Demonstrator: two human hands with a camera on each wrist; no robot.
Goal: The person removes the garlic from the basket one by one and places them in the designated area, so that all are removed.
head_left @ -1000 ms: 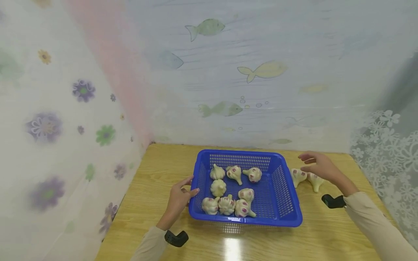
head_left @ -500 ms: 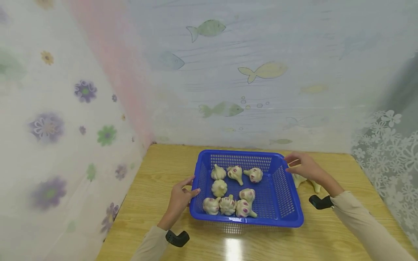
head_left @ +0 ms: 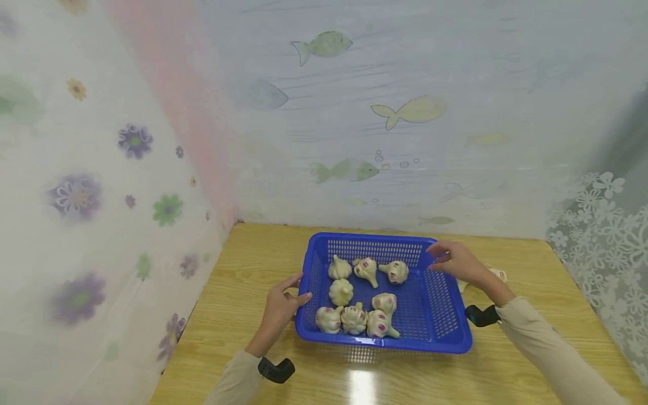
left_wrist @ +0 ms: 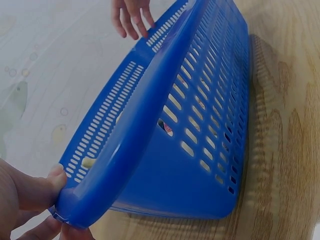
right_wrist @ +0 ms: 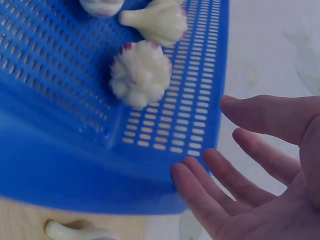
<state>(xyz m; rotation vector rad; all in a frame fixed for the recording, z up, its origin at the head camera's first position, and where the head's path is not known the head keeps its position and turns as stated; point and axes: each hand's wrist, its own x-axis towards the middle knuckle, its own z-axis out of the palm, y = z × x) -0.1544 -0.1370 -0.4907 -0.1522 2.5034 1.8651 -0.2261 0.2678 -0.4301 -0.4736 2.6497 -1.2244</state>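
A blue plastic basket (head_left: 416, 306) with slotted walls stands on the table, and several garlic bulbs (head_left: 354, 319) lie in it, mostly toward its left and front. My left hand (head_left: 280, 308) holds the left rim, thumb over the top and fingers beneath, as the left wrist view shows up close. Above the far right corner is my right hand (head_left: 458, 263), empty, its fingers spread and relaxed in the right wrist view. A garlic bulb (right_wrist: 140, 74) inside the basket is nearest to it there. Partly hidden behind my right wrist, more garlic (head_left: 499, 274) lies on the table.
The wooden table (head_left: 248, 253) runs back to a wall (head_left: 324, 129) covered with fish-patterned sheeting. Flower-patterned sheeting (head_left: 116, 236) hangs at the left, and a lacy floral curtain (head_left: 602, 225) at the right. Each wrist wears a black camera (head_left: 276, 370).
My right hand has moved left, from above the garlic on the table to over the basket's far right corner. The left hand keeps its hold on the rim.
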